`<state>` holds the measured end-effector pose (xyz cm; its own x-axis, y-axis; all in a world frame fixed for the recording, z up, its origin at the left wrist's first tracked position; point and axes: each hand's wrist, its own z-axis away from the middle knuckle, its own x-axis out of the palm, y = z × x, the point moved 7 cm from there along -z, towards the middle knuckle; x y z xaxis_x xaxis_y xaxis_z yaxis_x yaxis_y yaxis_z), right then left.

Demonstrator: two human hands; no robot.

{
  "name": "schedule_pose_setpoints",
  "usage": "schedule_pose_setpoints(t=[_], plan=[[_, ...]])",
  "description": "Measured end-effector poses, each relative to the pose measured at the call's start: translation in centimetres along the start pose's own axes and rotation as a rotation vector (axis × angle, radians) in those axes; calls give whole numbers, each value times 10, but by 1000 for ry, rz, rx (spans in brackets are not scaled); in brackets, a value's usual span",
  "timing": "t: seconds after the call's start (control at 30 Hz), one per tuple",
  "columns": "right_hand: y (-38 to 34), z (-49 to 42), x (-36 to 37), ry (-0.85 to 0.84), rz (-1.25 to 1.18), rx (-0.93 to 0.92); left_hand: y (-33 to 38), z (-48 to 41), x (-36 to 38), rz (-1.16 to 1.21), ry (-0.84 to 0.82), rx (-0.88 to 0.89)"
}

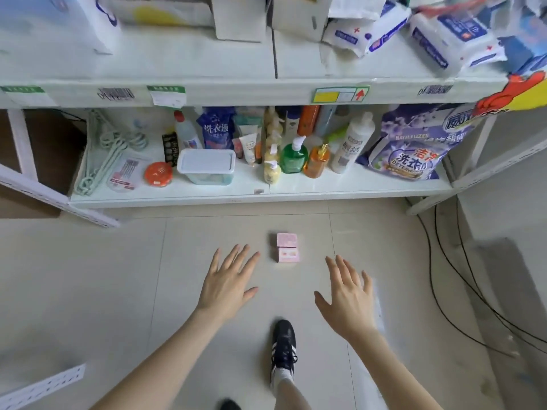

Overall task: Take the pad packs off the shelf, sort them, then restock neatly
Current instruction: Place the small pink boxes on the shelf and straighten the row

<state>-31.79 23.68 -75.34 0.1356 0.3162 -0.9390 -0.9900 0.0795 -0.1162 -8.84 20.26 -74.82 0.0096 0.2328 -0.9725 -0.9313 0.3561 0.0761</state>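
Two small pink pad packs (287,251) lie touching each other on the tiled floor in front of the shelf unit. My left hand (229,282) hovers to their left with fingers spread and straight, holding nothing. My right hand (347,297) hovers lower right of the packs, fingers also spread, empty. White and blue pad packs (426,37) lie in a loose heap at the right of the upper shelf (207,63). More white packs and boxes (239,16) stand at the back of that shelf.
The lower shelf (340,187) holds bottles, a lidded plastic tub (207,165), green hangers (109,149) and a purple detergent bag (414,143). Black cables (444,276) run over the floor at right. My shoe (283,349) stands below the packs. A metal rail (41,386) lies lower left.
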Motion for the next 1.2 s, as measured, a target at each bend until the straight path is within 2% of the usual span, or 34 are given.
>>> schedule_pose_setpoints(t=[0.23,0.57,0.93,1.2], plan=[[37,-91,145,-103,-20,-11,-12,-103,162,46,-147,-2],[63,-213,326,-154,-44,-87,-53,-225,349,-51,-185,145],[67,-281,434,-75,-120,-191,-59,-309,464,-37,-171,352],[68,-281,444,126,-190,-240,-47,-331,487,15,-112,424]])
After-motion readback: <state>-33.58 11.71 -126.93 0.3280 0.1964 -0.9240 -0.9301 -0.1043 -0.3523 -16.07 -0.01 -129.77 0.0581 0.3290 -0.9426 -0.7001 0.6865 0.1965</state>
